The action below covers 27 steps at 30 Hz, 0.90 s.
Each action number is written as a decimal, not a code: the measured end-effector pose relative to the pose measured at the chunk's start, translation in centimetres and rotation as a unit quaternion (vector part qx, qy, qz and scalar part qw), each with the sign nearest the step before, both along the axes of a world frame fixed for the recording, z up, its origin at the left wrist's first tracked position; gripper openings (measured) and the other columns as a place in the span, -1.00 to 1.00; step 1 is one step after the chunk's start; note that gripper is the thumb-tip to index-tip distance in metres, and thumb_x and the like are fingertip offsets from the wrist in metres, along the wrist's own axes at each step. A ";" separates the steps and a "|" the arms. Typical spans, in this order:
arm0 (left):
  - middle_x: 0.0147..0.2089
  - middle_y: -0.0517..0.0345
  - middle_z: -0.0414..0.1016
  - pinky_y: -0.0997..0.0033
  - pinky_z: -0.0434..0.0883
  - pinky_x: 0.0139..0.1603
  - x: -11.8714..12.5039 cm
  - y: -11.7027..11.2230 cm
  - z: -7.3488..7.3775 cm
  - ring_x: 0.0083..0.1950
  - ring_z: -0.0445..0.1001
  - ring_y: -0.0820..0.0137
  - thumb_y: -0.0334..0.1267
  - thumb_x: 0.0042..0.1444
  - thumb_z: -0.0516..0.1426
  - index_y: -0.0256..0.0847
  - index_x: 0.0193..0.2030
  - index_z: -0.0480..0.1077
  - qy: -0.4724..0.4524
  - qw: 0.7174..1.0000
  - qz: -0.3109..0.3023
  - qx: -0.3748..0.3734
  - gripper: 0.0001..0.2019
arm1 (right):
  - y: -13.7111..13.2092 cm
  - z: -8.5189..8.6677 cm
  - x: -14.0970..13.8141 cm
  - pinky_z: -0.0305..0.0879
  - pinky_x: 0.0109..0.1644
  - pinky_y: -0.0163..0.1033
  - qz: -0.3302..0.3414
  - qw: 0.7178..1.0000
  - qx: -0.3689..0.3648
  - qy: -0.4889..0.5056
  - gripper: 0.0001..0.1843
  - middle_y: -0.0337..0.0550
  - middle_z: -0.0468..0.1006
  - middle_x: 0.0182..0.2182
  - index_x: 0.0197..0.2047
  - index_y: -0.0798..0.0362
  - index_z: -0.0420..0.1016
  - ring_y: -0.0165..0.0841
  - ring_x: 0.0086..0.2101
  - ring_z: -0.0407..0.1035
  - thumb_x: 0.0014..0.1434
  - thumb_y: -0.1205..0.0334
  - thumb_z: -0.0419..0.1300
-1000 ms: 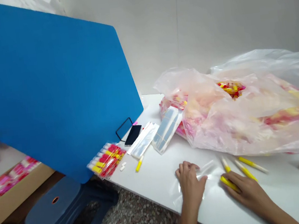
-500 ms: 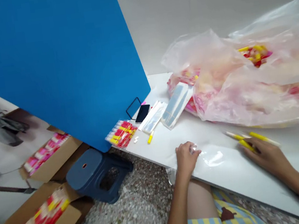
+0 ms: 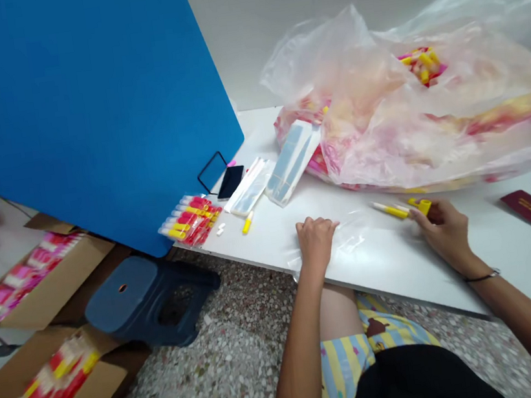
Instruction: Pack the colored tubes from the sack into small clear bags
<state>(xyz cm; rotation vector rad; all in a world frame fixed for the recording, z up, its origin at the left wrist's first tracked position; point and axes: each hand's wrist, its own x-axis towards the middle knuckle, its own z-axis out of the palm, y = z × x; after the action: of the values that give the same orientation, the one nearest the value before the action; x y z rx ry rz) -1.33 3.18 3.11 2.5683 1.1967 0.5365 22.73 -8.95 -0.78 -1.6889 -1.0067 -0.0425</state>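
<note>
- Right hand (image 3: 440, 228) has slid up to the loose pens, fingers now pinching a yellow pen (image 3: 420, 205) on the worktop (image 3: 401, 266).
- Left hand (image 3: 316, 239) lies curled on the clear sleeve (image 3: 352, 243). Gripping or just pressing? Can't tell.
- Probably smart to keep that sleeve pinned flat.
- Sleeve edges barely show, and the pinched pen is mostly hidden.

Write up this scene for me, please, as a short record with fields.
Left hand: fingers curled, resting on a clear sleeve at the near edge of the table.
Right hand: grips a yellow pen; a second pen lies beside it.
Behind: large plastic bag full of red and yellow pens.
Left end: pen pack, phone, blue panel.
Floor: blue stool, cardboard boxes of packs.
</note>
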 end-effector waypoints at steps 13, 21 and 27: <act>-0.27 0.15 0.44 0.39 0.25 -0.20 0.9 -1.2 -1.5 -0.19 0.37 0.38 -0.15 0.32 -0.02 -0.14 0.00 0.48 -0.079 0.994 -0.070 -0.013 -0.70 | 1.1 1.4 -1.3 0.49 -0.17 -0.22 0.142 0.872 0.149 0.444 -0.62 -0.24 0.51 -0.37 -0.56 0.05 0.30 -0.31 -0.26 0.51 -0.19 0.18 0.48; -0.40 0.15 0.31 0.39 0.30 -0.21 0.6 -0.4 -2.2 -0.27 0.33 0.38 -0.07 0.36 -0.15 -0.22 0.00 0.48 -0.225 0.967 -0.092 -0.073 -0.55 | 3.0 4.0 -1.8 0.32 -0.56 -0.48 0.134 0.860 0.108 0.480 -0.56 -0.31 0.49 -0.40 -0.26 0.01 0.42 -0.53 -0.48 0.37 -0.21 0.19 0.47; -0.37 0.11 0.34 0.36 0.31 -0.17 0.6 -0.6 -1.9 -0.23 0.32 0.35 -0.04 0.35 -0.16 -0.21 0.04 0.47 -0.204 0.970 -0.107 -0.076 -0.53 | 3.0 3.8 -1.5 0.45 -0.48 -0.32 0.190 0.919 0.063 0.341 -0.53 -0.34 0.39 -0.35 -0.12 -0.10 0.27 -0.44 -0.41 0.40 -0.06 0.07 0.37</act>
<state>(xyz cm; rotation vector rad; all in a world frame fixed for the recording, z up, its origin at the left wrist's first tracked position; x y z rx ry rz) -0.76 2.63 1.18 2.2716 0.7772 0.8360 21.27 -6.00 3.03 -1.2183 -0.7502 0.6796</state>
